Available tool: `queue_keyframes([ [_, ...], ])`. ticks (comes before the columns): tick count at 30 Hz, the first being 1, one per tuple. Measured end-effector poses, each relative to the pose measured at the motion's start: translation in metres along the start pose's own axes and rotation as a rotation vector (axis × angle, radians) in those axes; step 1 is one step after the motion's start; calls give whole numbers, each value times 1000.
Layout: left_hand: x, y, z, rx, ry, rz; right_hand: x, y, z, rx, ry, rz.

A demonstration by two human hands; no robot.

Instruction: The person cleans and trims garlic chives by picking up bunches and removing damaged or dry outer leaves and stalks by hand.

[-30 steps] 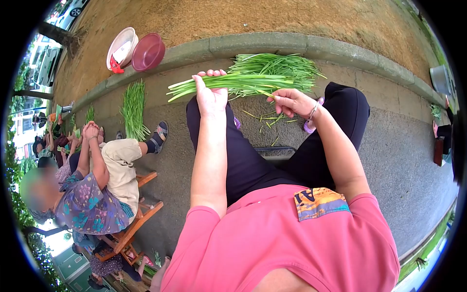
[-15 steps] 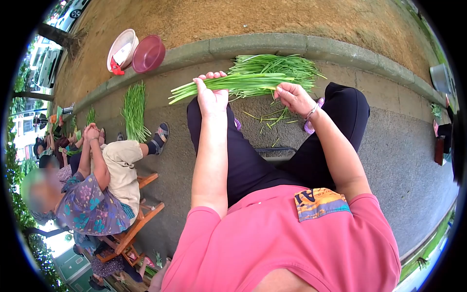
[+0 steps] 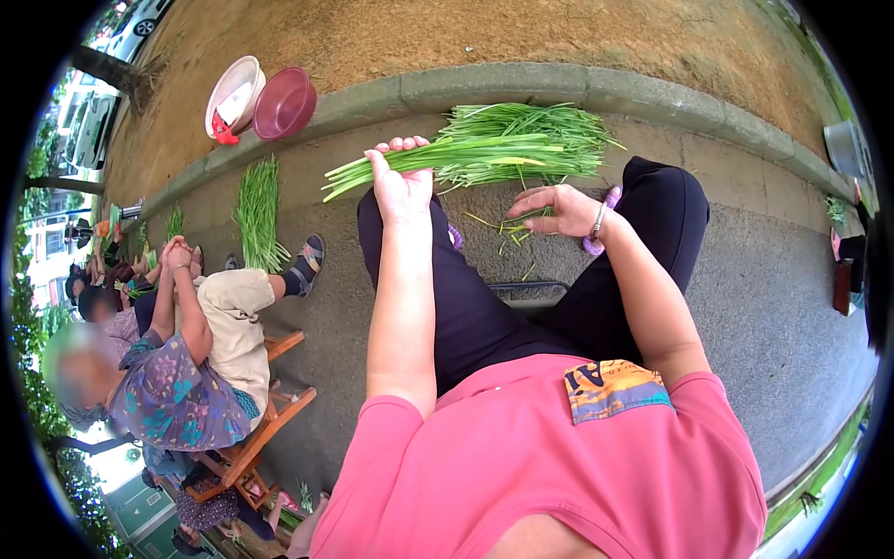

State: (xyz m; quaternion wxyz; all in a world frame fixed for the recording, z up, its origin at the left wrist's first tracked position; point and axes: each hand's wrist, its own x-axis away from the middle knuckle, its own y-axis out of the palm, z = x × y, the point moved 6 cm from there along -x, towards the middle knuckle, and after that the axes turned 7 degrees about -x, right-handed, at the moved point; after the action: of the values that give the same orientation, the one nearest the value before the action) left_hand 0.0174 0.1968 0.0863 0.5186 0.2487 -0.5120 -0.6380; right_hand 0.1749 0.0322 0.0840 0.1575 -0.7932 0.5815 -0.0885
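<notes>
one bunch of long green stalks (image 3: 475,155) lies across my left hand (image 3: 402,189), my palm turned up, fingers curled round the stalks and thumb on the near side, so the grip is closed. the bunch sits in the air in front of my knees, its pale ends out to the left and its leafy length to the right, a yellowish bit showing near its right end. my right hand (image 3: 557,210) is just below that end, apart from it, thumb and fingers loosely parted; i can see nothing held in it. beneath it, loose scraps (image 3: 512,229) are scattered on the pavement (image 3: 764,270). beyond the bunch, a big pile of the same greens (image 3: 533,121) lies beside the kerb (image 3: 494,86). off to the left are another heap of greens (image 3: 255,207), a pale pink basin (image 3: 220,91) and a darker pink basin (image 3: 285,102), next to each other.
</notes>
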Motion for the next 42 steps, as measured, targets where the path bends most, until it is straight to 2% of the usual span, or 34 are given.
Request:
queue_keyframes([
  [2, 0, 0, 0, 0, -2, -3, -2, -5, 3, -38, -12, 56],
  [4, 0, 0, 0, 3, -2, -1, 0, -16, 18, -255, 206, 265],
  [5, 0, 0, 0, 3, -3, 0, 0, -20, 18, -310, 195, 407],
  [6, 0, 0, 0, 3, -3, -4, -1, -20, 18, -310, 196, 407],
  [9, 0, 0, 0, 9, -7, -5, 6, -39, 7, -133, 172, 709],
  [10, 1, 1, -1, 13, -11, -4, 5, -40, 5, -133, 173, 710],
  [12, 1, 0, -1, 13, -15, -4, 5, -42, -4, 124, 148, 737],
  [15, 1, 0, -2, 20, -26, -8, 5, -41, -8, 269, 107, 787],
  [23, 1, 1, -4, 1, -26, -18, 5, -40, -19, 266, 47, 730],
  [28, 1, -3, -1, -50, 13, 69, 5, -34, -22, 196, -18, 639],
  [30, 1, -4, -1, -54, 20, 71, 2, -19, 0, -322, 282, 438],
  [34, 1, -2, 0, -40, 31, 48, 1, -5, 16, -526, 368, 312],
  [36, 2, -1, -1, -45, 31, 43, -1, -8, 14, -603, 273, 350],
  [42, 6, 3, -5, -80, 11, 21, -2, -20, 10, -288, 213, 391],
])
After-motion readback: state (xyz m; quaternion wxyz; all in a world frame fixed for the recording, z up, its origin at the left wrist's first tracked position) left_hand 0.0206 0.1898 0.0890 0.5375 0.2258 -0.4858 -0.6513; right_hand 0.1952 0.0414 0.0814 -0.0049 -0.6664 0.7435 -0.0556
